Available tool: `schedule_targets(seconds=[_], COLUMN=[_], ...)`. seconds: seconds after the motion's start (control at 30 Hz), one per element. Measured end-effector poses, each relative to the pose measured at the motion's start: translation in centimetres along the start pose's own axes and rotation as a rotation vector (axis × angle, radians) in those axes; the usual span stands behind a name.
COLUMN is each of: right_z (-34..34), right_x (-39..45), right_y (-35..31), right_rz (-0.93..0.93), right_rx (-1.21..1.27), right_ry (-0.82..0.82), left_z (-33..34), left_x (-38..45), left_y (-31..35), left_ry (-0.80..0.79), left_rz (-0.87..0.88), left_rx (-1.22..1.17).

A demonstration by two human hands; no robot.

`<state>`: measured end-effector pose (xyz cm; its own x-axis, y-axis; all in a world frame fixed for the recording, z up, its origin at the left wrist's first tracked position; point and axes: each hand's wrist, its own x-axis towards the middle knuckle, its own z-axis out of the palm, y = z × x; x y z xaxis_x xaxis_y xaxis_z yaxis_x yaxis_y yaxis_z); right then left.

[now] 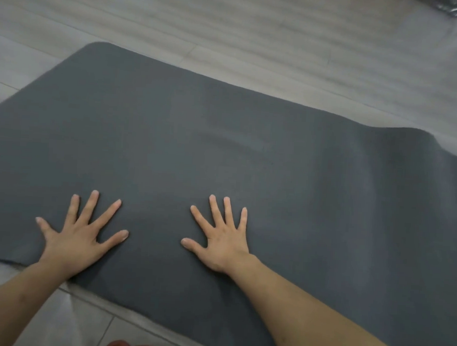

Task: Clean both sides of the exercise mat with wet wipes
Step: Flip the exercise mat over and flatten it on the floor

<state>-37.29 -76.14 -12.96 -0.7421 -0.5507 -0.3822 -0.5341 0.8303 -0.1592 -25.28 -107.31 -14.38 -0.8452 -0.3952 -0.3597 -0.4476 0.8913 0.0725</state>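
1. There is one view only, from a wide-angle camera worn on the person's head, so no part of the scene is shared with a second view.
2. It looks forward and steeply down at the pale grey wood-grain plank floor [231,20], from above and behind both bare forearms, which enter from the bottom edge.
3. It sits close: the flat dark grey foam exercise mat [223,151] fills most of the frame, cut off at the left, right and bottom-right edges.
4. The left hand [76,238] and right hand [223,242] lie in the lower middle.
5. Straight floor lines bow near the edges.
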Motion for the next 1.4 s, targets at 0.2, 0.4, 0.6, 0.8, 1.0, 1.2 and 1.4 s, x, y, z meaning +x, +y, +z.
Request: schedule_targets(seconds=[0.2,0.4,0.6,0.8,1.0,1.2,1.4], right_z=[-6.4,-8.4,-5.9,-1.1,-6.5,-6.2,-10.7], right_x=[-1.5,-7.5,-9.7,-9.4,-6.1,-3.4,-1.3], right_y=[5.9,22.7,34.6,34.9,42.2,51.5,56.0], right_rz=[-0.036,0.248,0.479,0.499,0.434,0.556,0.503], right_rx=[0.352,0.143,0.163,0.091,0.005,0.088,-0.030], right_ry=[0.138,0.507,0.252,0.179,0.369,0.225,0.468], left_z=[-3.2,-3.0,-0.6,3.0,-0.1,-1.6,-1.8], left_x=[-0.3,-0.8,-2.2,-2.3,0.8,8.1,11.0], left_y=[4.9,21.8,40.1,46.7,51.2,61.0,64.2], left_ry=[-0.090,-0.018,-0.055,-0.114,0.029,-0.043,0.089], left_rz=[-0.181,0.082,0.340,0.328,0.396,0.491,0.391], left_rx=[-0.112,-0.057,-0.107,0.016,-0.101,-0.027,-0.021])
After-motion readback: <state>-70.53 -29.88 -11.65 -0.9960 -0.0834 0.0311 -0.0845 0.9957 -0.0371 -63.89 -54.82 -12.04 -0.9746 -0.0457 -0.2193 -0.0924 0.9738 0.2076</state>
